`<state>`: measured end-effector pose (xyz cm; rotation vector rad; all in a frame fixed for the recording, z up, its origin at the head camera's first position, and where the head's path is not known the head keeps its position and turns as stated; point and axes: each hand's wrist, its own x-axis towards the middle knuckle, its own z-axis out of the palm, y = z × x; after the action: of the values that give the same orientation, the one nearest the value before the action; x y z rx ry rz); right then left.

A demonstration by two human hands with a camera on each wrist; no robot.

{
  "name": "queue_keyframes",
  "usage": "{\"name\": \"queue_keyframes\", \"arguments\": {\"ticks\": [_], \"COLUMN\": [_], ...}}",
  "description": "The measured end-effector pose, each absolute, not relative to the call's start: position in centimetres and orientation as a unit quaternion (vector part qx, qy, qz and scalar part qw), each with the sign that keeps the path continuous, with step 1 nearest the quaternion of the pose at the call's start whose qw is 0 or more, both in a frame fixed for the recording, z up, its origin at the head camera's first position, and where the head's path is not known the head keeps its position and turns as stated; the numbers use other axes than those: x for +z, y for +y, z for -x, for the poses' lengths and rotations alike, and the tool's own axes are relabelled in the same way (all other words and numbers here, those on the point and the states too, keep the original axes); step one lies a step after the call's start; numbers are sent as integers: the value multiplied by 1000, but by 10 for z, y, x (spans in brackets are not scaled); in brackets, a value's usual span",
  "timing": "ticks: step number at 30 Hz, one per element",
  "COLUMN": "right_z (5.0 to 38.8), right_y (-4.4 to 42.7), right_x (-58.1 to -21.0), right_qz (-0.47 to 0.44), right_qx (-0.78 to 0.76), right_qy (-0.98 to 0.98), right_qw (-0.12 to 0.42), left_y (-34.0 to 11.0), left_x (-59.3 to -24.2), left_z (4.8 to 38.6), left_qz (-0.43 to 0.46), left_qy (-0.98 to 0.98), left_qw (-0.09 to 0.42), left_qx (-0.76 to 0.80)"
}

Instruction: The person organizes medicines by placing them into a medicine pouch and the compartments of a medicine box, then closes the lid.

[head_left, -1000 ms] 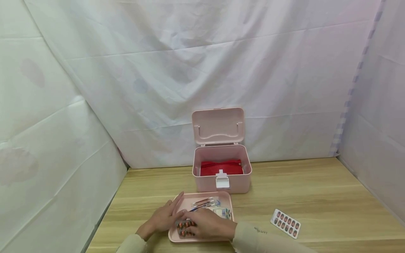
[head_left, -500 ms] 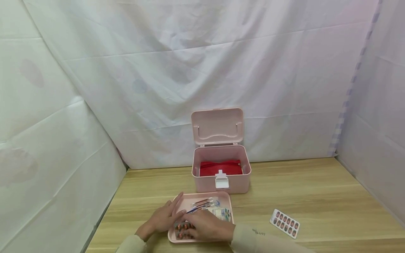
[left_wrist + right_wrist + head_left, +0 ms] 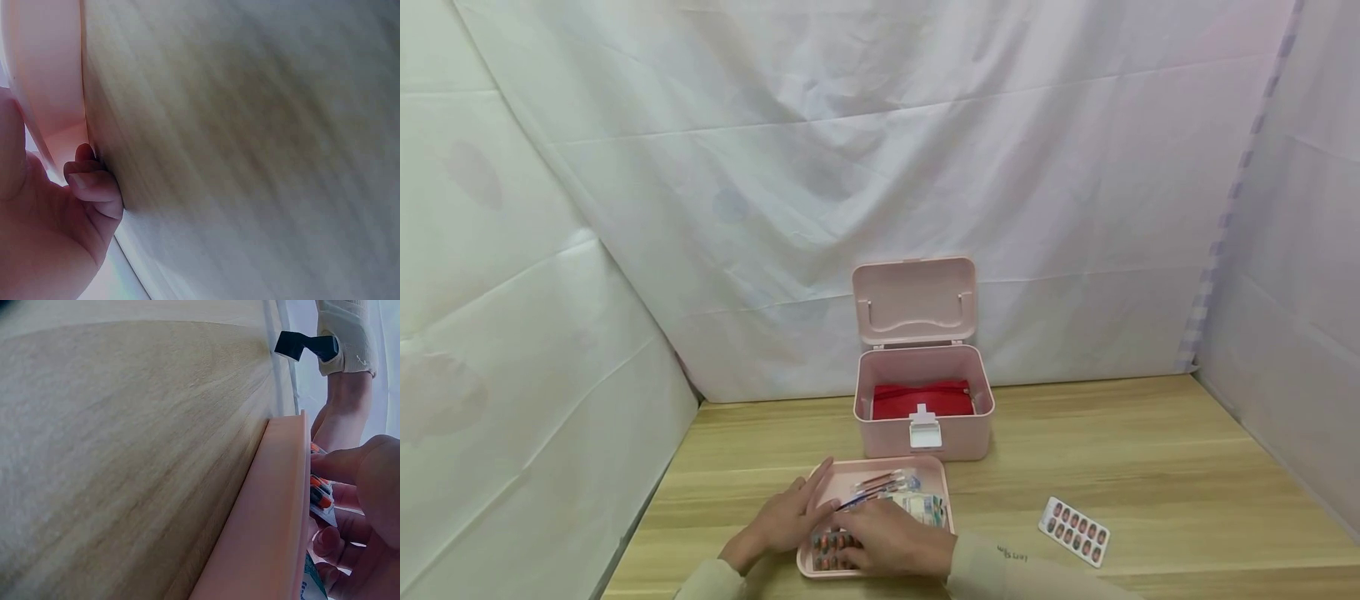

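Note:
A shallow pink tray [image 3: 931, 472] lies on the table in the head view. My left hand [image 3: 786, 515] holds its left side, index finger stretched along the rim and thumb over the inside; the left wrist view shows other fingers [image 3: 94, 184] curled against the outer wall. My right hand [image 3: 891, 533] pinches a blister pack of orange-and-dark capsules [image 3: 826, 550] low in the tray's near left corner. In the right wrist view the capsules [image 3: 322, 494] show just beyond the tray wall [image 3: 262, 506], partly covered by the fingers.
Slim reddish sticks [image 3: 880, 480] and a pale packet with green marks [image 3: 923, 505] share the tray. Behind it stands an open-lidded pink box [image 3: 880, 437] containing a red zippered pouch [image 3: 917, 402]. A second capsule blister pack [image 3: 1075, 531] lies on the table at right.
My right hand has lowered the blister pack slightly toward the tray's near left corner, and the pack now looks flatter. The left hand stays on the tray.

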<state>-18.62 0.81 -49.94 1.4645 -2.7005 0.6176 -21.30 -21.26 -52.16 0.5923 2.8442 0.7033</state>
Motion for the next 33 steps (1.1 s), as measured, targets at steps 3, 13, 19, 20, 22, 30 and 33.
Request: {"name": "queue_keyframes", "arguments": {"ticks": [3,13,19,20,22,30,33], "right_z": [187,187,186,185,185,184,184], "right_y": [8,7,8,8,9,10,10], "right_x": [-500,-500,-502,-502,-502,-499,-497], "right_qz": [-471,-462,-458,-459,-463,-471,-468], "right_qx": [193,159,143,138,133,130,136], "right_qy": [-861,-872,-877,-876,-875,-870,-871], "right_qw": [14,26,36,43,55,72,65], "left_y": [-212,-211,-210,-210,-211,-210,-210], "left_x": [-521,-520,-521,-522,-523,-522,-521], "left_z": [213,213,214,214,213,212,212], "left_qz": [-197,-190,-189,-189,-190,-191,-191], "left_qy": [948,950,950,950,951,950,950], "left_qw": [77,80,77,75,73,69,66], "left_qx": [238,234,236,235,233,238,238]}}
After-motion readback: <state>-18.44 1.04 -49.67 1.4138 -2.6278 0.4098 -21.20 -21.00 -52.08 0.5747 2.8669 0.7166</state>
